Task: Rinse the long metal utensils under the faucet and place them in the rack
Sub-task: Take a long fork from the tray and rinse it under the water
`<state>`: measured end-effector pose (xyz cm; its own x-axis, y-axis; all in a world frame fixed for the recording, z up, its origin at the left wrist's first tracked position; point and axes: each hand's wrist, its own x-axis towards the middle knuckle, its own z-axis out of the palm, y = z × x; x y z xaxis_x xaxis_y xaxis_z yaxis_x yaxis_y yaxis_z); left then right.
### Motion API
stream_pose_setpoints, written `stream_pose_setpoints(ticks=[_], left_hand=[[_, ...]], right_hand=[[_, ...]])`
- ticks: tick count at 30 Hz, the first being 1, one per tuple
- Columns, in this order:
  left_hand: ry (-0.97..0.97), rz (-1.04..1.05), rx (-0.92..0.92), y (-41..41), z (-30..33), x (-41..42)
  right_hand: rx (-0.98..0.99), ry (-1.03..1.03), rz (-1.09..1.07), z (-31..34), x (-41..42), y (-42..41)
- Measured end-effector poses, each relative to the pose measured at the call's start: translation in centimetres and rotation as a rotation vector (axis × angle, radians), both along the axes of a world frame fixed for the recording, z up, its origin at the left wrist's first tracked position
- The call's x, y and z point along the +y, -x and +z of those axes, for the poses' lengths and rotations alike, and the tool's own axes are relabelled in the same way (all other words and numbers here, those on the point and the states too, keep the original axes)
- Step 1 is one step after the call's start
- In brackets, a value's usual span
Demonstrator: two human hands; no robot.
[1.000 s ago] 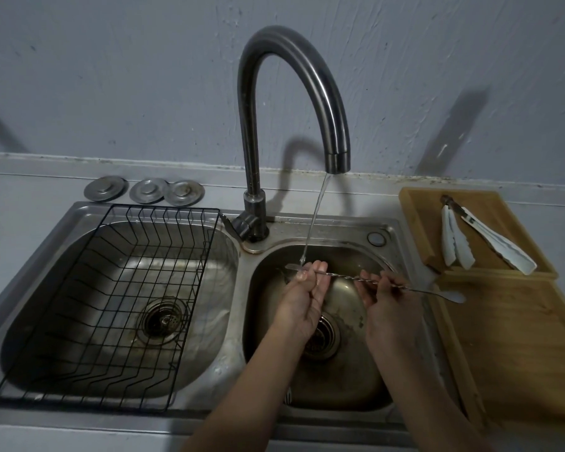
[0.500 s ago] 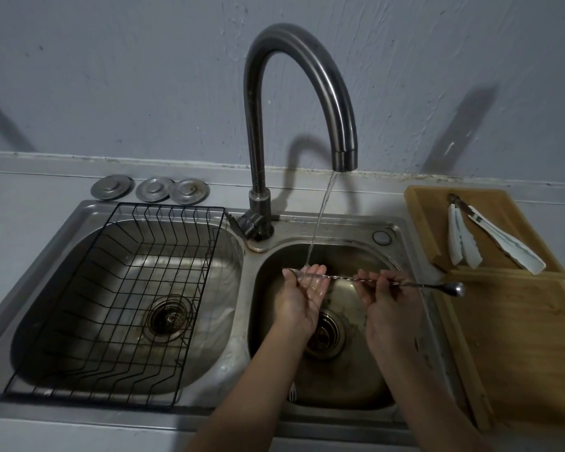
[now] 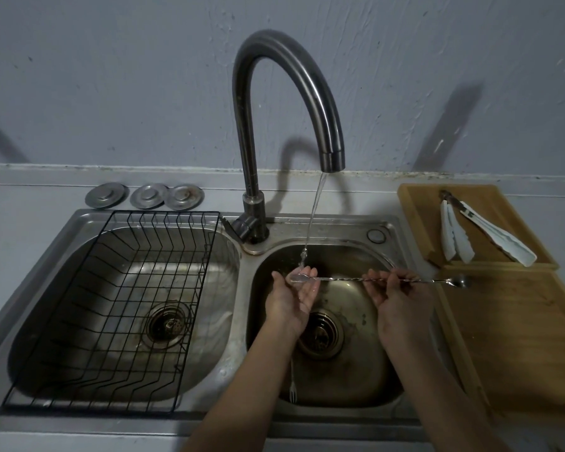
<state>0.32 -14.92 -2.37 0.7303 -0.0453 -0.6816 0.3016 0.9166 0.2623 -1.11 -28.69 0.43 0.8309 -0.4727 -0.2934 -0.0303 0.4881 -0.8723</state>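
A thin stream of water (image 3: 312, 220) falls from the dark, high-arched metal faucet (image 3: 268, 102) into the right stainless-steel basin (image 3: 366, 380) of a double sink. Held level across that basin is a long, twisted-stem metal bar spoon (image 3: 349, 279). Its flat left end lies on the upturned fingers of the left hand (image 3: 291, 295), right where the water lands — that hand is cupped loosely beneath it, palm up, supporting it without closing round it. The right hand (image 3: 397, 296) pinches the stem between fingertips and thumb, and the small bowl end of the spoon reaches past the sink's right rim, above the edge of the lower light-wood cutting board (image 3: 519, 347).

Lower in the same basin, just beside the left forearm, lies a small metal fork (image 3: 293, 384) with its tines toward the near wall; its upper part is hidden, so its length is hard to judge. The round drain strainer (image 3: 320, 334) shows between the two wrists.

The black wire dish rack (image 3: 111, 308) sits over the left basin with nothing in it. Behind it on the grey counter are three round metal sink stoppers (image 3: 144, 195) in a row. On the farther wooden tray (image 3: 477, 197) at right rest white-tipped tongs (image 3: 483, 234) — two pairs, it seems, touching at the hinge end.
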Motion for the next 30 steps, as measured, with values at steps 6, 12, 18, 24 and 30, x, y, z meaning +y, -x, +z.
stream_pose_setpoints(ticks=[6,12,18,24,30], left_hand=[[0.057,0.034,-0.118,-0.4,-0.4,1.2],[-0.361,-0.273,-0.17,0.4,-1.1,0.9],[-0.902,-0.531,-0.262,0.6,-0.8,1.1],[-1.124,-0.591,-0.436,0.2,-1.0,3.4],[-1.586,-0.788,-0.604,0.7,-2.1,4.0]], right_hand=[[0.002,0.006,-0.013,-0.3,-0.3,0.0],[-0.049,0.076,-0.016,0.6,-0.3,-0.1],[-0.159,0.251,0.148,1.0,1.3,-0.1],[-0.255,0.344,0.267,1.5,1.5,-1.7],[-0.36,0.717,0.476,2.7,3.5,-2.3]])
